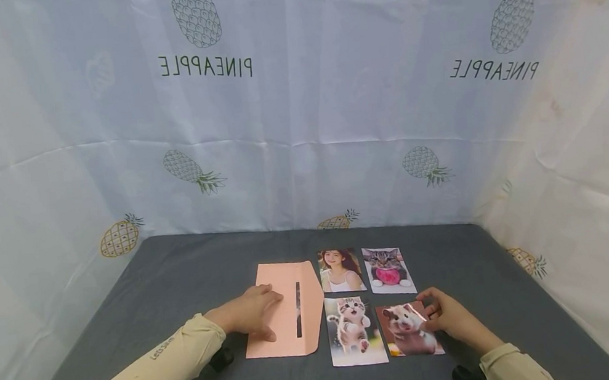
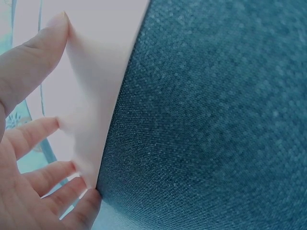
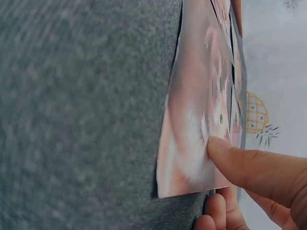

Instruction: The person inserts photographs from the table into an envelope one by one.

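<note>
My left hand [image 1: 250, 312] lies flat, fingers straight, pinning the salmon-pink paper envelope [image 1: 286, 309] to the grey cloth table [image 1: 180, 277]; my right hand [image 1: 451, 317] pinches the glossy hamster photo [image 1: 408, 331], corner lifted. All four photos are outside the envelope: loading not begun

Bright, even light; blurry wrist views

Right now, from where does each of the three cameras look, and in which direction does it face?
Head: from above, forward and down at the dark grey cloth table; both cream-sleeved arms show.
Left wrist: low beside the left hand, whose fingers rest on the pink paper envelope.
Right wrist: low beside the right hand, thumb on the glossy hamster photo.
Shared: head and left wrist views both show the envelope.
</note>
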Motion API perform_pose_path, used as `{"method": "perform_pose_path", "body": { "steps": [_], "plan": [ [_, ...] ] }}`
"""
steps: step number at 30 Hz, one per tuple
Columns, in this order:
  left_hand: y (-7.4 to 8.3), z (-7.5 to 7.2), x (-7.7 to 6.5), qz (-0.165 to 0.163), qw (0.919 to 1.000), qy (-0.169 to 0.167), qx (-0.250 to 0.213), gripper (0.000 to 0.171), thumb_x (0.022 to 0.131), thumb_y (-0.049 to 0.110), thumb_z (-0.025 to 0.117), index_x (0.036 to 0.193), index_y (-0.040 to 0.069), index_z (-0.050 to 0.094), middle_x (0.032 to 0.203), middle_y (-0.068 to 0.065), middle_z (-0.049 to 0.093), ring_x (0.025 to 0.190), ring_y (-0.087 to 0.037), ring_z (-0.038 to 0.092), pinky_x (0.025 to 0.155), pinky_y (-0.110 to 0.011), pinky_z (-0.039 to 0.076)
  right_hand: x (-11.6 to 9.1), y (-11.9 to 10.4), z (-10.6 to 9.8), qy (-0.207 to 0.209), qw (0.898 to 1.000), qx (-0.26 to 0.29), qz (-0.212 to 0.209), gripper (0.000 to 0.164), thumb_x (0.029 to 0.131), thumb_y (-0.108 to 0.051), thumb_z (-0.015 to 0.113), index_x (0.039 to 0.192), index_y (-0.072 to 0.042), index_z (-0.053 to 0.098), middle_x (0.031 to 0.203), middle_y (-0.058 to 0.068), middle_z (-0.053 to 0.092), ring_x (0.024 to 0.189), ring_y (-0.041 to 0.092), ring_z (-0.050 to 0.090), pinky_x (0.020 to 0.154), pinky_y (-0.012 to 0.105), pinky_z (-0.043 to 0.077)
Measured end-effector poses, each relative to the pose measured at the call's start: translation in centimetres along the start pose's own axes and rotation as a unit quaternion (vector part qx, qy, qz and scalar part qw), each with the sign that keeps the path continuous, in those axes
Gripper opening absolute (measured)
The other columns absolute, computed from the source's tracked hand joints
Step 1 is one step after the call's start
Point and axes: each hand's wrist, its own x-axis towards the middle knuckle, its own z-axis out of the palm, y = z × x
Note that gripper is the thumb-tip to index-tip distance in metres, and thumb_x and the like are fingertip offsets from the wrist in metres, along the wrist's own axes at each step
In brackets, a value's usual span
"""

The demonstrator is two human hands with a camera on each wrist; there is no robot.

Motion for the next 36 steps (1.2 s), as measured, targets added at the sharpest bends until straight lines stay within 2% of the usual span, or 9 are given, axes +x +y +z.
{"method": "perform_pose_path", "body": {
  "steps": [6, 12, 20, 27, 32, 36],
  "plan": [
    [0.0, 0.0, 0.0, 0.002, 1.0, 0.002, -0.003, 0.077, 0.068, 0.031, 0.087, 0.135, 0.009, 0.054, 0.151, -0.021, 0.036, 0.141, -0.039, 0.032, 0.109, -0.052, 0.035, -0.3, 0.0, -0.1, -0.006, 0.999, 0.029, -0.032, 0.05, 0.072, 0.014, 0.067, 0.116, 0.012, 0.043, 0.078, 0.009, 0.055, 0.059, 0.008, 0.051, 0.053, 0.023, 0.044],
    [0.0, 0.0, 0.1, -0.004, 1.0, -0.001, -0.003, 0.078, 0.068, 0.031, 0.088, 0.135, 0.01, 0.054, 0.151, -0.02, 0.036, 0.14, -0.038, 0.032, 0.108, -0.052, 0.035, -0.4, -0.7, -0.3, -0.011, 0.998, 0.06, -0.012, 0.052, 0.075, 0.016, 0.063, 0.122, 0.012, 0.04, 0.082, 0.008, 0.052, 0.057, 0.007, 0.05, 0.049, 0.021, 0.044],
    [0.1, -0.1, 0.1, -0.008, 1.0, -0.003, -0.001, 0.078, 0.068, 0.031, 0.087, 0.135, 0.01, 0.053, 0.151, -0.02, 0.036, 0.141, -0.038, 0.031, 0.109, -0.053, 0.035, -0.4, -1.6, -1.7, -0.019, 0.997, 0.072, -0.025, 0.054, 0.081, 0.01, 0.065, 0.126, 0.015, 0.037, 0.09, 0.011, 0.055, 0.065, 0.008, 0.056, 0.054, 0.027, 0.051],
    [0.1, -0.2, 0.1, -0.007, 1.0, -0.001, 0.004, 0.077, 0.069, 0.032, 0.087, 0.135, 0.01, 0.053, 0.151, -0.02, 0.036, 0.14, -0.038, 0.032, 0.108, -0.052, 0.036, -0.5, -3.2, -2.8, 0.009, 0.997, 0.074, -0.02, 0.059, 0.085, 0.0, 0.068, 0.134, 0.01, 0.037, 0.101, 0.02, 0.055, 0.076, 0.014, 0.06, 0.062, 0.031, 0.055],
    [0.1, -0.2, 0.0, -0.007, 1.0, -0.004, 0.003, 0.077, 0.07, 0.032, 0.087, 0.135, 0.011, 0.053, 0.151, -0.02, 0.036, 0.141, -0.038, 0.031, 0.108, -0.051, 0.036, -0.3, -4.4, -2.8, 0.022, 0.997, 0.074, 0.001, 0.061, 0.087, -0.005, 0.068, 0.139, 0.005, 0.037, 0.11, 0.024, 0.053, 0.085, 0.018, 0.059, 0.067, 0.032, 0.055],
    [0.2, -0.2, 0.0, -0.008, 0.9999, -0.006, 0.003, 0.077, 0.07, 0.033, 0.086, 0.136, 0.01, 0.053, 0.152, -0.02, 0.035, 0.141, -0.037, 0.031, 0.108, -0.051, 0.036, 0.5, -5.0, -2.2, 0.022, 0.996, 0.081, -0.002, 0.063, 0.088, -0.007, 0.069, 0.141, 0.005, 0.036, 0.114, 0.025, 0.053, 0.087, 0.02, 0.061, 0.07, 0.032, 0.056]
  ]
}}
